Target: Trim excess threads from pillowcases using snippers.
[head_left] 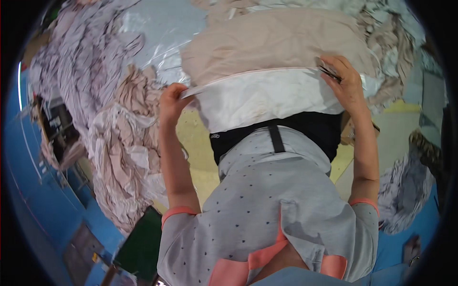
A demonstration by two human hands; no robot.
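Across my lap lies a white fabric panel (260,97), with a beige cloth (276,40) spread beyond it; a thin pinkish seam runs where they meet. My left hand (172,102) is closed on the left corner of the white panel, pinching it between thumb and fingers. At the panel's far right edge, my right hand (349,86) holds small dark thread snips (330,73), whose tips lie close to the seam. Part of the snips is hidden by the fingers. I cannot tell whether the right fingers also touch the cloth.
Crumpled lilac cloth (83,57) heaps up at the far left, with rumpled beige and white cloth (126,162) nearer. Shiny plastic sheeting (157,28) lies behind. More beige cloth (393,52) sits at the far right, and a grey-lilac bundle (405,195) lies lower right.
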